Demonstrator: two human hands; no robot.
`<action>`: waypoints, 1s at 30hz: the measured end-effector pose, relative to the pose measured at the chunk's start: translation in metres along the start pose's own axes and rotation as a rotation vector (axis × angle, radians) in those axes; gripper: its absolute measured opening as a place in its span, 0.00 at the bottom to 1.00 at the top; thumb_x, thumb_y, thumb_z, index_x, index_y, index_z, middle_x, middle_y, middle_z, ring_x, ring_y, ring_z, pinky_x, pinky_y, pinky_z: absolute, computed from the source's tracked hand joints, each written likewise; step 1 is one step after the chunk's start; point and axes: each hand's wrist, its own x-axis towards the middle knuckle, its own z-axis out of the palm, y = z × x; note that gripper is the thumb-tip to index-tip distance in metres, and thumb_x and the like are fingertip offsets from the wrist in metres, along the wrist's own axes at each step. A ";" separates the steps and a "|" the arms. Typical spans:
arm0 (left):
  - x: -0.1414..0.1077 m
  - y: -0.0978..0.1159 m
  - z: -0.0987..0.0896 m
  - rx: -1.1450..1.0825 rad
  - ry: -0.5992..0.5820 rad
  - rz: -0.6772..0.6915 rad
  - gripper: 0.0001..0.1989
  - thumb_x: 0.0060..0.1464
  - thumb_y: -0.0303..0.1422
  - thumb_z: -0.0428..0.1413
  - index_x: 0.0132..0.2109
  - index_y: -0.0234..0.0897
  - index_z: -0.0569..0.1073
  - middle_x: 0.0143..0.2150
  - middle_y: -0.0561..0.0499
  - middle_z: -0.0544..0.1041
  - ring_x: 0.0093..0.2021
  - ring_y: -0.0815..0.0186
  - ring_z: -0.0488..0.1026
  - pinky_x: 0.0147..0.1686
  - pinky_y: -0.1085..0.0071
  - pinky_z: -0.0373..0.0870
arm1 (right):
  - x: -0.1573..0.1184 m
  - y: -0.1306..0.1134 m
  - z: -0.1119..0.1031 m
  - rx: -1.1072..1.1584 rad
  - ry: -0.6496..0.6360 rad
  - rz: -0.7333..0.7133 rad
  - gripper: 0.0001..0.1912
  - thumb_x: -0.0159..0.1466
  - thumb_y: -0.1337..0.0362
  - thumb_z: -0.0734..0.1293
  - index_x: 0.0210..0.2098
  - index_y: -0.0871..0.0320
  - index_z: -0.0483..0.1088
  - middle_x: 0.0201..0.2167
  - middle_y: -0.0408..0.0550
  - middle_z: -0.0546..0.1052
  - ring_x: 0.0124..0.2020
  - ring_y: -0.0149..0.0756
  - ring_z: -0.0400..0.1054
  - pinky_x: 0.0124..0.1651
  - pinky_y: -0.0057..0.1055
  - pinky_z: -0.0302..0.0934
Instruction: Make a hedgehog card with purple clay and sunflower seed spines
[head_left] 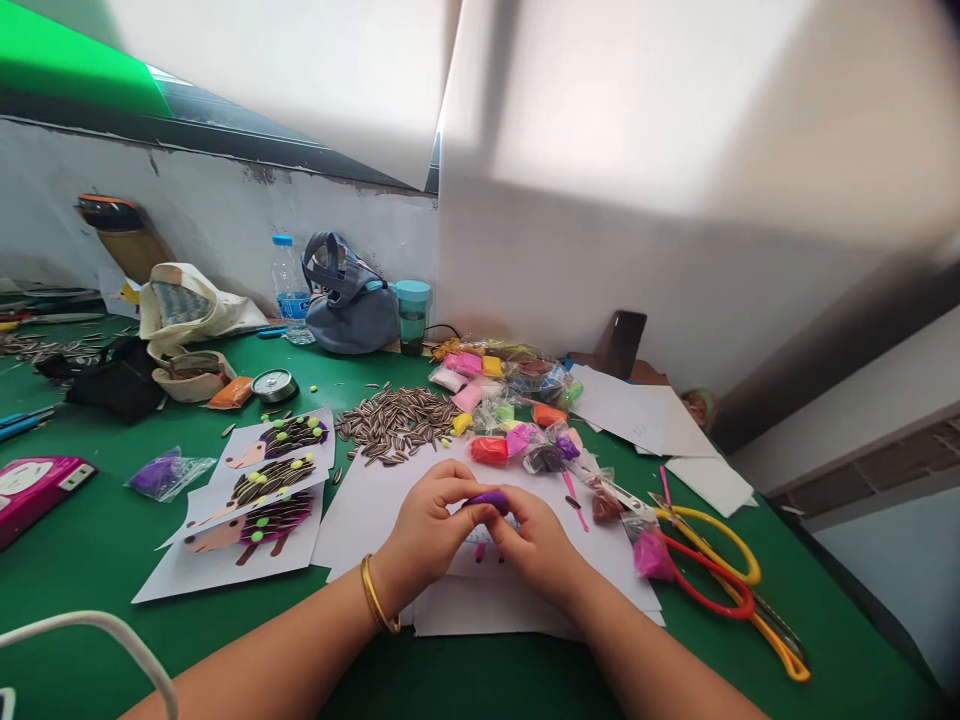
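Note:
Between the fingertips of my left hand [431,525] and my right hand [536,540] is a small piece of purple modelling clay [489,500]. Both hands are closed on it, above white paper [375,520]. A partly made figure with pink feet [480,552] shows on the sheet below, mostly hidden by my hands. Beyond them lies a heap of striped sunflower seeds [401,420]. Several bagged lumps of coloured clay [489,450] are spread to the right of the seeds. On the left, hedgehog pictures [274,485] made with seeds and clay overlap one another.
Scissors with yellow and red handles [712,590] lie at the right. A phone [625,345] leans against the wall. A water bottle [289,290], grey bag [352,310] and teal-lidded cup [412,315] stand at the back. A bag of purple clay [161,473] lies left.

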 end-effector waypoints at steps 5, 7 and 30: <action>0.001 -0.002 -0.002 -0.033 -0.021 -0.029 0.11 0.53 0.37 0.61 0.43 0.41 0.80 0.37 0.49 0.71 0.39 0.64 0.69 0.41 0.67 0.68 | 0.001 -0.001 -0.002 0.006 -0.010 0.021 0.09 0.66 0.62 0.62 0.40 0.55 0.74 0.36 0.46 0.78 0.38 0.37 0.70 0.41 0.31 0.62; 0.002 -0.004 -0.004 -0.045 -0.086 -0.006 0.17 0.55 0.38 0.59 0.51 0.43 0.76 0.41 0.48 0.71 0.41 0.63 0.69 0.41 0.67 0.69 | 0.001 -0.001 -0.003 -0.001 -0.018 0.041 0.08 0.65 0.63 0.62 0.36 0.56 0.73 0.34 0.45 0.78 0.36 0.37 0.70 0.39 0.30 0.61; 0.004 -0.006 -0.004 -0.026 -0.056 -0.003 0.11 0.59 0.38 0.55 0.43 0.43 0.80 0.37 0.48 0.71 0.38 0.64 0.69 0.40 0.66 0.72 | 0.001 0.000 -0.001 -0.034 -0.002 0.120 0.10 0.66 0.58 0.62 0.37 0.55 0.73 0.31 0.43 0.77 0.33 0.35 0.68 0.36 0.29 0.60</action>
